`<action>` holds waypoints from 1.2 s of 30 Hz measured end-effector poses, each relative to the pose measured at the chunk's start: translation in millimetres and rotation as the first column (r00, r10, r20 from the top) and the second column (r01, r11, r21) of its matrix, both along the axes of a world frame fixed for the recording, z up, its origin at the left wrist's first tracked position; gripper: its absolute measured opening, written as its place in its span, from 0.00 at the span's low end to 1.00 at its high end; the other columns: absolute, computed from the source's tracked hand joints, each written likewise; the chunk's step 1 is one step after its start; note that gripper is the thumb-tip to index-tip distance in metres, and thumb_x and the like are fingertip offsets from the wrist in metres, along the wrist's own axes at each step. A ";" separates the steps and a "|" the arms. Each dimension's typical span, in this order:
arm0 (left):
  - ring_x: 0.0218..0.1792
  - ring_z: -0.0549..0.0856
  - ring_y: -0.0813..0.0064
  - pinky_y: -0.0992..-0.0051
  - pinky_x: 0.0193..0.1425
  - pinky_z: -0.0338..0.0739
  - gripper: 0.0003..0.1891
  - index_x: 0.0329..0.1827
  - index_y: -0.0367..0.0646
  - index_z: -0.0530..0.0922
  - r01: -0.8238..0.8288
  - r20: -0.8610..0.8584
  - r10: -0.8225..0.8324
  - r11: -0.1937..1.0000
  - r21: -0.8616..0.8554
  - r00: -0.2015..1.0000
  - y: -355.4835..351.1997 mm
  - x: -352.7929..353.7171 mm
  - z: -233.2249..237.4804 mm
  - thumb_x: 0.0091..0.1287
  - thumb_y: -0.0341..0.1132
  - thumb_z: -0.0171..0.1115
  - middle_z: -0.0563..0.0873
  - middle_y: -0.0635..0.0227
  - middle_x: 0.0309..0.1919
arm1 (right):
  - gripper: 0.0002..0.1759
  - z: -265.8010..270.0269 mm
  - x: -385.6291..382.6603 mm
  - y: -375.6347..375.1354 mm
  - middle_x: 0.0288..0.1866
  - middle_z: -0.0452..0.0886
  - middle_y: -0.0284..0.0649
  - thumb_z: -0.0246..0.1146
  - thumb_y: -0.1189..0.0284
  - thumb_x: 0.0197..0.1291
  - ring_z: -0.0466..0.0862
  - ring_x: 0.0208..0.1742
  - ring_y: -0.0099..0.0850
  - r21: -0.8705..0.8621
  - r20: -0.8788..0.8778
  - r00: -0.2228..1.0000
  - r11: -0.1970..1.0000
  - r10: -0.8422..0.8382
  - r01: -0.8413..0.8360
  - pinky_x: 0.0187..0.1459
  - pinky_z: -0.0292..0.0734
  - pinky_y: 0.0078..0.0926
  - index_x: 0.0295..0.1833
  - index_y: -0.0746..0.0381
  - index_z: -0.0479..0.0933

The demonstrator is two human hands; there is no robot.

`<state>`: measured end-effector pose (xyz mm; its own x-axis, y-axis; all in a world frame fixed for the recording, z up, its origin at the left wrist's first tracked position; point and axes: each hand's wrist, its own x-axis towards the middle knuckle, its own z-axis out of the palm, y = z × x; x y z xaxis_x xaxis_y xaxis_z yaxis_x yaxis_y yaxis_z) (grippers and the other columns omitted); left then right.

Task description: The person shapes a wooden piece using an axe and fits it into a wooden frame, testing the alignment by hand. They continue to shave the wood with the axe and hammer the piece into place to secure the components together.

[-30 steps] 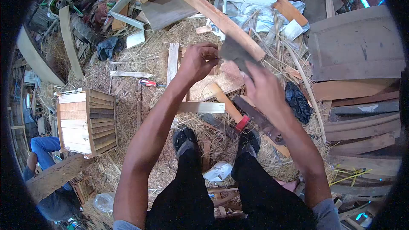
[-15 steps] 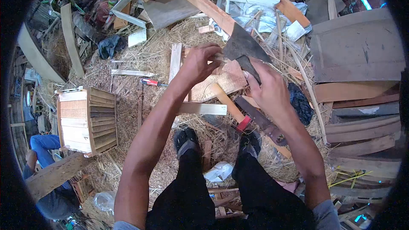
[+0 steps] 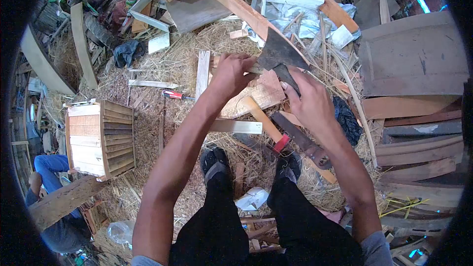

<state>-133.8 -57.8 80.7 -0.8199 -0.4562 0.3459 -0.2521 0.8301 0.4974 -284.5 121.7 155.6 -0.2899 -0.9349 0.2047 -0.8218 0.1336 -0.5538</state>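
Note:
My right hand [image 3: 308, 91] is closed around the dark, thick end of a broad, flat blade [image 3: 281, 53], shaped much like an axe head. Its wide edge points away from me. Close beside the blade, my left hand [image 3: 234, 73] has its fingers curled together on a thin wooden strip [image 3: 254, 69], mostly hidden by the fingers. Below both hands lies a pale wooden board [image 3: 258, 92]. A hammer-like tool with a yellow handle [image 3: 263, 120] and a red collar rests across it, next to a hand saw [image 3: 303, 140].
A slatted wooden box [image 3: 101, 138] stands at left, near another person's blue-clad leg [image 3: 51, 165]. A red-handled screwdriver [image 3: 172, 94] lies on the straw-covered ground. Stacked planks [image 3: 419, 150] line the right side. A long curved board [image 3: 239, 7] and scrap wood lie ahead.
The dark blade has tilted and shifted slightly to the left. My left hand has moved a little, fingers still curled; my right hand keeps its grip.

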 end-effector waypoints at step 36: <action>0.45 0.86 0.54 0.57 0.55 0.75 0.17 0.45 0.45 0.87 -0.050 0.097 0.042 0.995 0.082 0.994 5.7 1.0 9.4 0.52 0.36 0.75 0.88 0.61 0.40 | 0.22 21.5 -0.4 -7.6 0.47 0.83 0.57 0.62 0.74 0.63 0.85 0.46 0.56 -0.095 0.051 0.999 0.995 0.020 -0.016 0.47 0.81 0.48 0.63 0.65 0.74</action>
